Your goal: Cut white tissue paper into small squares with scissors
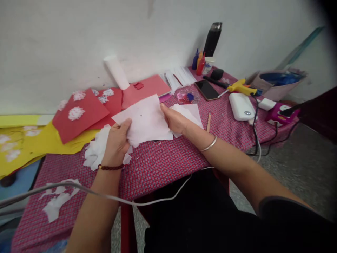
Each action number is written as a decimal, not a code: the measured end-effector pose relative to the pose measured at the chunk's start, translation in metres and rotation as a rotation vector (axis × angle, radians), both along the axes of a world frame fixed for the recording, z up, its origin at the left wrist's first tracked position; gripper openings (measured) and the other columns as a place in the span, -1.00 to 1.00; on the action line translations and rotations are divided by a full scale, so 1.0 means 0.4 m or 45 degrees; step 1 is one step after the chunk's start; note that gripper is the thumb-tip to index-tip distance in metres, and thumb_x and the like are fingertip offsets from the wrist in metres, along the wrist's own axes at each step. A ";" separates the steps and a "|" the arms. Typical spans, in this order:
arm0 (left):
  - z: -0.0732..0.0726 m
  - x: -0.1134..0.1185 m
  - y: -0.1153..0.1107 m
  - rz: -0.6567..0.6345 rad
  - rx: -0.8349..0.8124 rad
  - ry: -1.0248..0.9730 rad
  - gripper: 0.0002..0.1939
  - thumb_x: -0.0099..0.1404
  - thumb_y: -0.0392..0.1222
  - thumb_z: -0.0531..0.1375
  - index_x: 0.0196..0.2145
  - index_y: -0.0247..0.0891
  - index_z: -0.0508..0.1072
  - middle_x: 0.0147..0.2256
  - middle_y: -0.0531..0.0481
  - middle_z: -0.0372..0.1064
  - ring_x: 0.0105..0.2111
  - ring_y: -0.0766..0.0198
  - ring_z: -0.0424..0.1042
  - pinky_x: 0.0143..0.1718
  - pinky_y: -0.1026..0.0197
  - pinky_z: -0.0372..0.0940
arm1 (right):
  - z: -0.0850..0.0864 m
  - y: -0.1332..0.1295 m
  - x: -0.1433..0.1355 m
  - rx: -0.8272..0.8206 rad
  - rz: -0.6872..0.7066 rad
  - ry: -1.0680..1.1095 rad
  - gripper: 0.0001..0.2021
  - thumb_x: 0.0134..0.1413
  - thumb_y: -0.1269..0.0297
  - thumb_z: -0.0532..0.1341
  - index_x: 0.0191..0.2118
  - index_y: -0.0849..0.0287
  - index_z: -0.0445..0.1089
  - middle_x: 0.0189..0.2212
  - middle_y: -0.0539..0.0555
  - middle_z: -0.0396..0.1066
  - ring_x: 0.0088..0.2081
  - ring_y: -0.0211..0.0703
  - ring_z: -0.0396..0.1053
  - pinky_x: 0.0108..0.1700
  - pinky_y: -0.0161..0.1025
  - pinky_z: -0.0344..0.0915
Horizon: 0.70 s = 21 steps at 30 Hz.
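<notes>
Between my two hands a white tissue paper sheet [147, 121] is held up over the table, tilted a little. My left hand [118, 137] pinches its left edge with the thumb on top. At the opposite edge my right hand [173, 119] grips it, thumb on the upper corner and the other fingers hidden behind. A pile of crumpled white tissue pieces [96, 149] lies beside and under my left wrist. Behind my right hand rest more white sheets [193, 114]. A wooden stick [209, 121] lies near my right forearm.
Red cards [92, 117] with white tufts and yellow sheets [39, 140] lie at left. A paper roll [116, 72] leans on the wall. At right are a phone [206, 89], a yellow glue gun [242, 88], paint bottles [200, 65] and a white power bank [242, 107]. A cable [147, 203] crosses in front.
</notes>
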State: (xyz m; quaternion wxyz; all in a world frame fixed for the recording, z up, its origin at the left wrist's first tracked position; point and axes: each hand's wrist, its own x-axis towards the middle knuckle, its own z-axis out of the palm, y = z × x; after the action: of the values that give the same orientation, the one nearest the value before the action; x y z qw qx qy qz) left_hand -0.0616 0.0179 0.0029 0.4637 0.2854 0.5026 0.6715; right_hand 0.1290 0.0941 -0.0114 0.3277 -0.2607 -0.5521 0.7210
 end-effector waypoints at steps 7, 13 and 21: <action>-0.006 -0.003 0.011 0.167 0.229 0.124 -0.88 0.09 -0.29 0.35 -0.34 -0.24 0.56 -0.32 0.01 0.59 -0.20 0.24 0.56 -0.08 0.19 0.45 | 0.002 -0.012 -0.018 -0.074 -0.183 0.017 -0.77 0.00 0.13 0.35 -0.34 0.20 0.42 -0.44 0.04 0.48 -0.46 -0.26 0.37 -0.36 -0.29 0.36; 0.001 -0.001 0.002 0.117 0.195 0.076 -0.81 0.06 -0.34 0.35 -0.31 -0.25 0.55 -0.35 0.02 0.59 -0.17 0.18 0.56 -0.13 0.17 0.47 | 0.011 -0.006 -0.001 -0.014 -0.133 0.000 -0.75 0.05 0.11 0.33 -0.29 0.20 0.44 -0.39 0.07 0.49 -0.41 -0.22 0.39 -0.34 -0.25 0.37; 0.010 -0.007 0.001 -0.259 0.023 -0.140 -0.47 0.26 0.28 0.15 -0.25 -0.29 0.57 -0.24 -0.17 0.59 -0.09 0.06 0.54 -0.13 0.12 0.47 | 0.012 0.004 0.001 -0.061 -0.233 0.031 -0.86 0.01 0.25 0.32 -0.33 0.19 0.41 -0.45 0.02 0.47 -0.47 -0.27 0.34 -0.41 -0.30 0.33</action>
State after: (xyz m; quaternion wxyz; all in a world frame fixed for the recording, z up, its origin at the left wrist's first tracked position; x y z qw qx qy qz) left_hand -0.0645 0.0184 0.0067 0.5537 0.3017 0.4386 0.6403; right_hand 0.1293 0.0957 -0.0066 0.3927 -0.3091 -0.5045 0.7041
